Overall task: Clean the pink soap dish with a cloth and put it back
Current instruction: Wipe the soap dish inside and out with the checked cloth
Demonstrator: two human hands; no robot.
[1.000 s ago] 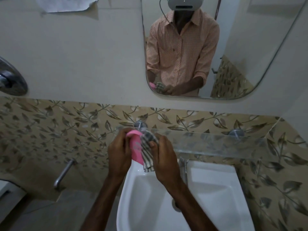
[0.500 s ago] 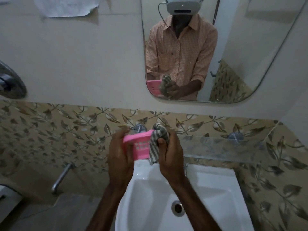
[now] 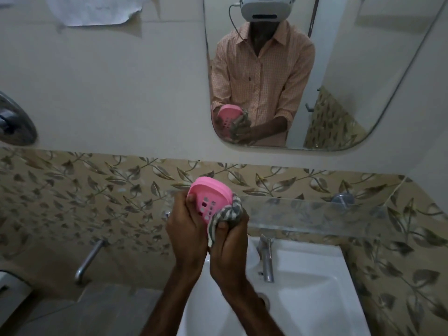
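The pink soap dish (image 3: 209, 197) is held at centre frame, above the white sink (image 3: 315, 287), tilted with its slotted face toward the camera. It is gripped along its left edge by the left hand (image 3: 186, 229), thumb on the face. A striped cloth (image 3: 226, 218) is bunched in the right hand (image 3: 229, 238) and pressed against the dish's lower right rim. Wiping is judged under way. It is advised that the cloth be worked across the slots and around the rim, under a firm grip.

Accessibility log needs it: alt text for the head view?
The left hand grips a pink soap dish while the right hand holds a striped cloth against it, above a white sink. A glass shelf and mirror sit behind.
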